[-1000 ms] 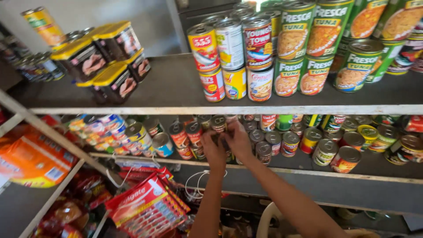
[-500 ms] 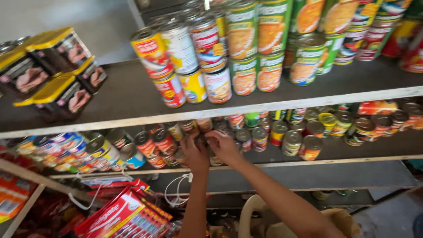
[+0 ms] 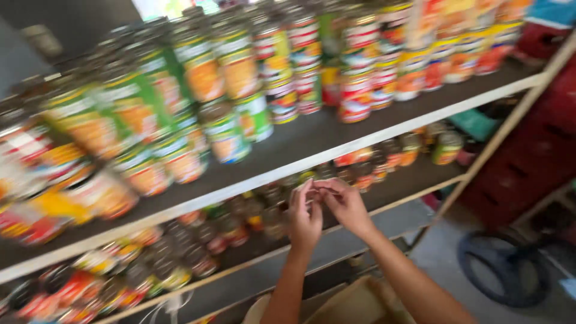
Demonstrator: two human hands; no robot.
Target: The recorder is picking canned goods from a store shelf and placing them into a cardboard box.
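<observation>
Hands together: our left hand and right hand meet fingertip to fingertip before the lower shelf. Whether they pinch anything we cannot tell; blur hides it. Small cans sit just behind the hands on that shelf. Green-labelled cans stand above on the upper shelf.
</observation>
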